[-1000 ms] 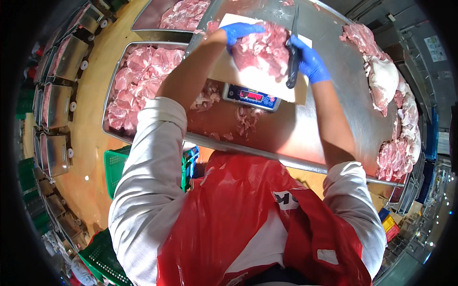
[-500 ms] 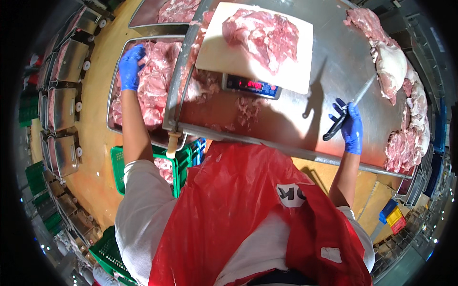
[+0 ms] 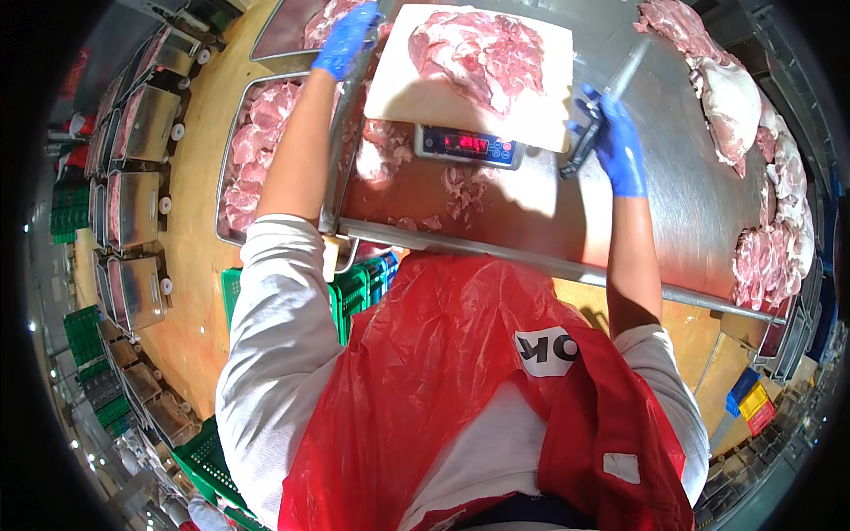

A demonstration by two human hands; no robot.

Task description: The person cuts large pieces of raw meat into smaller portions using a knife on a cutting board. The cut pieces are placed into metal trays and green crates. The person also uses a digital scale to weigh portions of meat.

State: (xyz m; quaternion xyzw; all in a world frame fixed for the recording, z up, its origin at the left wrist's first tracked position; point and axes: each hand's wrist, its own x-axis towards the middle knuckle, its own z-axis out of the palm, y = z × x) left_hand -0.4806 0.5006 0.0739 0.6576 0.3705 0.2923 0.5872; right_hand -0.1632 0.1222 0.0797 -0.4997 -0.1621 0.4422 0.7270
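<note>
My right hand point(image 3: 620, 146), in a blue glove, grips a knife point(image 3: 626, 71) by its black handle, the blade pointing up and away over the steel table. Just left of it, a white cutting board point(image 3: 398, 97) rests on a digital scale point(image 3: 469, 146) with a lit red display. One slab of raw meat point(image 3: 478, 57) lies on the board. My left hand point(image 3: 348, 40), gloved in blue too, reaches over the table's left rim, between the board and the far tray of meat point(image 3: 323, 26). Its fingers look stretched out, with nothing visible in them.
A tray of meat pieces point(image 3: 257, 150) stands left of the table point(image 3: 531, 212), under my left forearm. Trimmings point(image 3: 465, 190) lie by the scale. Large cuts point(image 3: 730, 106) line the table's right side. A green crate point(image 3: 354, 296) is below the table edge, and racks of trays point(image 3: 137, 203) stand far left.
My left hand has left the near meat tray and moved away and to the right. My right hand has carried the knife left and farther forward, close to the board.
</note>
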